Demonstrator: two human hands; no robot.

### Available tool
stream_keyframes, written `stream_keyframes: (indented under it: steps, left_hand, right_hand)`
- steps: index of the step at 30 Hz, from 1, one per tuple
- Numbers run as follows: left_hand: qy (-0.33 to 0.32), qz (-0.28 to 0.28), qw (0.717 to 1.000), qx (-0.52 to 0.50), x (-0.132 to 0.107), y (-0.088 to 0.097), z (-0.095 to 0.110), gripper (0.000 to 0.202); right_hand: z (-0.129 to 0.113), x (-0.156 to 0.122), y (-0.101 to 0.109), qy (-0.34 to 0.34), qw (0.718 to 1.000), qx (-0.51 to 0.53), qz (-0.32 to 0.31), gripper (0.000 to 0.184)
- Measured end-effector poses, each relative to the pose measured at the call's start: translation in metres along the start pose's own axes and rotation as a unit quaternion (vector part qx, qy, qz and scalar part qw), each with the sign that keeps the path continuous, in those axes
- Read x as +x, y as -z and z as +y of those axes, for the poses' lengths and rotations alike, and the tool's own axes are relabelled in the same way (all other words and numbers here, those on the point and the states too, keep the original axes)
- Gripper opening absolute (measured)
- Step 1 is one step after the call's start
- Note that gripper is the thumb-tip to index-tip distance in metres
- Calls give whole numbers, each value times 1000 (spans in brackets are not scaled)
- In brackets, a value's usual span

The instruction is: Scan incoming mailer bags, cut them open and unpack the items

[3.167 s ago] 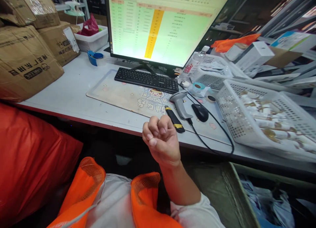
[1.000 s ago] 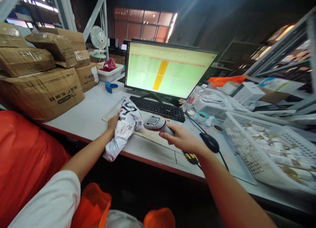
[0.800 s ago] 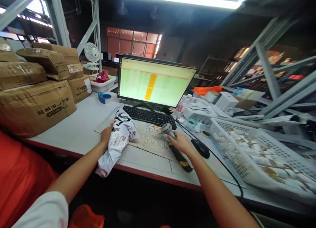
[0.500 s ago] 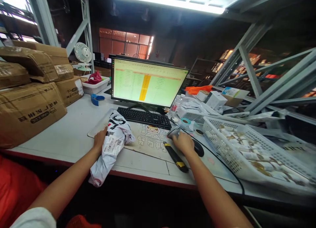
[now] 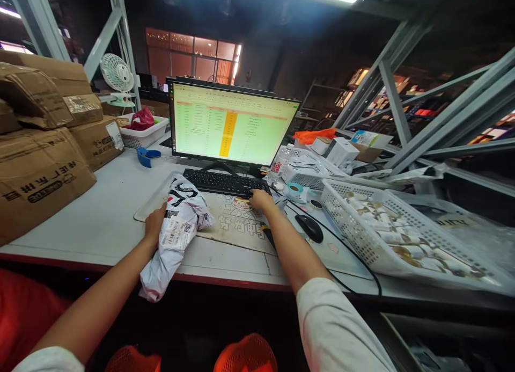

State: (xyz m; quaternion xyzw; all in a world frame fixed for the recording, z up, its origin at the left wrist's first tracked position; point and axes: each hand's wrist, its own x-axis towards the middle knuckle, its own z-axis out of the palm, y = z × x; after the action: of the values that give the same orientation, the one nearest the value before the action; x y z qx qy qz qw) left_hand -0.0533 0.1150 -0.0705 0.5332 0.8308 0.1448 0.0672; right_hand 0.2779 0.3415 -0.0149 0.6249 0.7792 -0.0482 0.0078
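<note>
My left hand (image 5: 154, 221) is closed on the edge of a white plastic mailing bag (image 5: 177, 232) with black print and a barcode label. The bag lies on the desk mat and hangs over the desk's front edge. At the right end of the black keyboard (image 5: 217, 183), my right hand (image 5: 261, 199) rests its fingers on the keys and holds nothing; some fingertips are hidden. A yellow-and-black utility knife (image 5: 266, 231) is mostly covered by my right forearm. Behind the keyboard, the monitor (image 5: 201, 125) shows a spreadsheet with an orange column.
A black mouse (image 5: 309, 228) lies right of my forearm, beside a cable. A white basket (image 5: 354, 243) of small rolls stands further right. Cardboard boxes (image 5: 44, 173) are stacked left; a blue tape dispenser (image 5: 144, 157) sits near them. A grey object (image 5: 280, 202) is partly hidden by my right arm.
My right hand has left the grey object near the mouse and moved forward and left onto the keyboard. My left hand still holds the bag. The view has shifted slightly.
</note>
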Motion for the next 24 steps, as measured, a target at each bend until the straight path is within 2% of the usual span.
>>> stream_keyframes:
  steps: [9, 14, 19, 21, 24]
  left_hand:
    - [6, 4, 1000, 1, -4, 3, 3, 54]
    - [10, 10, 1000, -21, -9, 10, 5, 56]
    - [16, 9, 999, -36, -13, 16, 8, 52]
    - [17, 8, 999, -35, -14, 15, 9, 50]
    - [20, 10, 999, -37, -13, 13, 7, 50]
  right_hand:
    - [-14, 13, 8, 24, 999, -12, -30, 69]
    - [-26, -19, 10, 58, 998, -16, -15, 64]
    - [-19, -59, 6, 79, 996, -27, 19, 59]
    - [-14, -61, 7, 78, 996, -25, 44, 52]
    - [-12, -49, 8, 90, 993, -18, 70, 39]
